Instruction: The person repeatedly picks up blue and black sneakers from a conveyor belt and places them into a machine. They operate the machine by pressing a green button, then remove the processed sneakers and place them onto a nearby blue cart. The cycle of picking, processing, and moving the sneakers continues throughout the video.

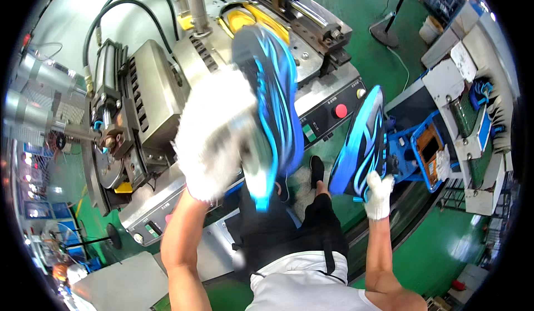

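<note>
My left hand, in a white knit glove and smeared by motion, is closed on a blue and black sports shoe. That shoe is raised in front of the machine's front panel, toe pointing away from me. Off to the right, my right hand, gloved in white as well, grips a matching sports shoe by its heel end, toe up. The two shoes are apart. Whether either has a sole fitted is not clear.
A metal machine with cylinders, black hoses and a yellow pad fills the left and centre. A red button sits on its front panel. To the right stand a blue plastic stool-like frame and a conveyor with brushes.
</note>
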